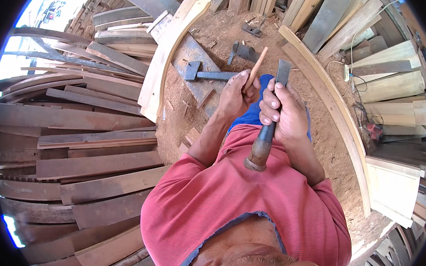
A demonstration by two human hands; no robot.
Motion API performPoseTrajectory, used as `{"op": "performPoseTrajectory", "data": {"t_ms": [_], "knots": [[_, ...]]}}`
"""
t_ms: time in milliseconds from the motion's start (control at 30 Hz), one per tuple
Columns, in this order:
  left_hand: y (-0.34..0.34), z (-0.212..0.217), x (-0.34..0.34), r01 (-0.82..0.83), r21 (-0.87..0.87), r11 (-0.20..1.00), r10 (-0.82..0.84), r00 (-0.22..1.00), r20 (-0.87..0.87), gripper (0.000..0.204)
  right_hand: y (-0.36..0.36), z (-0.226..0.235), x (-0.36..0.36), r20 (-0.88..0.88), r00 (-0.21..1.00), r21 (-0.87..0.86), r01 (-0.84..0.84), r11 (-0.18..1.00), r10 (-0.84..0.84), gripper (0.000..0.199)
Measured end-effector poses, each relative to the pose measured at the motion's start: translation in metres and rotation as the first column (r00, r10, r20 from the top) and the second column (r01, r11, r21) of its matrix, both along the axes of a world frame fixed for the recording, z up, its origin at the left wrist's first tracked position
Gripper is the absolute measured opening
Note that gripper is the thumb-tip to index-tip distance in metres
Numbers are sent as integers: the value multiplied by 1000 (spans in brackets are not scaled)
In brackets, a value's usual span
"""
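My right hand [290,108] is wrapped round a wide wood chisel [266,136], its flat steel blade pointing away from me and its worn butt close to my chest. In my left hand [235,96] a thin, tapered sliver of wood [258,62] stands up between the fingers. The two hands are side by side in front of me, and the sliver and the blade do not touch. Just beyond my left hand lies a hammer [193,71] with a dark block head, its handle reaching toward my wrist, on a worn board [191,51].
A long pale plank [172,47] with a curved edge stands at the left. Another long board [332,96] bends round the right side. Stacked planks [99,165] fill the left. Metal tools [245,52] lie on sawdust ahead; cables [359,93] hang at the right.
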State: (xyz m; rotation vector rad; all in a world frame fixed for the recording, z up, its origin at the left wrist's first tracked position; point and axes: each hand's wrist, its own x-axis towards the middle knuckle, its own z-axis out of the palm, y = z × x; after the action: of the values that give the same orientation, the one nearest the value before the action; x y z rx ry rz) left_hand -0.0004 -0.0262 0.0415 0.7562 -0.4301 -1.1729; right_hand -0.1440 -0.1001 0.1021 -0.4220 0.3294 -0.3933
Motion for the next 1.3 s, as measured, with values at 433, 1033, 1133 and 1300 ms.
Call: {"op": "performPoseTrajectory", "data": {"t_ms": [433, 1033, 1133, 1300], "knots": [[-17, 2, 10, -209, 109, 972, 154, 913, 377, 34, 15, 0, 13, -13, 986, 127, -162, 979, 165, 16], [26, 23, -16, -301, 84, 950, 105, 560, 822, 34, 32, 16, -5, -149, 982, -20, -121, 992, 117, 18], [31, 19, -23, -265, 101, 959, 97, 644, 759, 34, 32, 13, -9, -147, 984, -62, -114, 992, 103, 17], [31, 5, -25, -276, 95, 956, 124, 681, 722, 35, 35, 11, -6, -165, 985, -144, -82, 986, 58, 16]]}}
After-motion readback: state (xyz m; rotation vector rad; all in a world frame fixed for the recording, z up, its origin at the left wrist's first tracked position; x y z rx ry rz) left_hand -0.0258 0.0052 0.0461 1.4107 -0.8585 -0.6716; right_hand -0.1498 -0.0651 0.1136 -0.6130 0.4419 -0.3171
